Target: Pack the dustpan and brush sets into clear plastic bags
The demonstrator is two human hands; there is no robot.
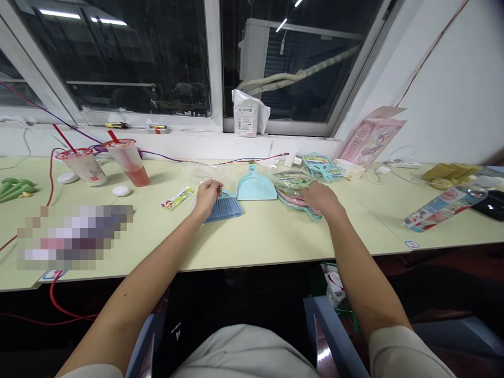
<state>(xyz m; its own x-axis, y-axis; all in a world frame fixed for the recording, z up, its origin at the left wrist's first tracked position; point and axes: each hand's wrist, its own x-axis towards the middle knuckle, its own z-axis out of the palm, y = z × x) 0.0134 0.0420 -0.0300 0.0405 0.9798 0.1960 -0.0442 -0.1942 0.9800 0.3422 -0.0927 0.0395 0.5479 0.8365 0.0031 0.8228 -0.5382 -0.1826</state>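
Observation:
My left hand [207, 196] rests on a small blue brush [223, 207] lying on the pale green table [255, 236], fingers curled over its top by a clear plastic wrapper [205, 170]. A light blue dustpan [255, 187] lies just right of the brush. My right hand [322, 197] lies palm down on a stack of packaged brush-and-dustpan sets [298, 202], its fingers spread over the top pack.
Two plastic drink cups [84, 167] [129, 161] with straws stand at the left, beside red and purple cables. More packaged sets [321, 164], a pink box [372, 137] and a long packet [444, 206] lie to the right. A white bag [246, 118] sits on the windowsill.

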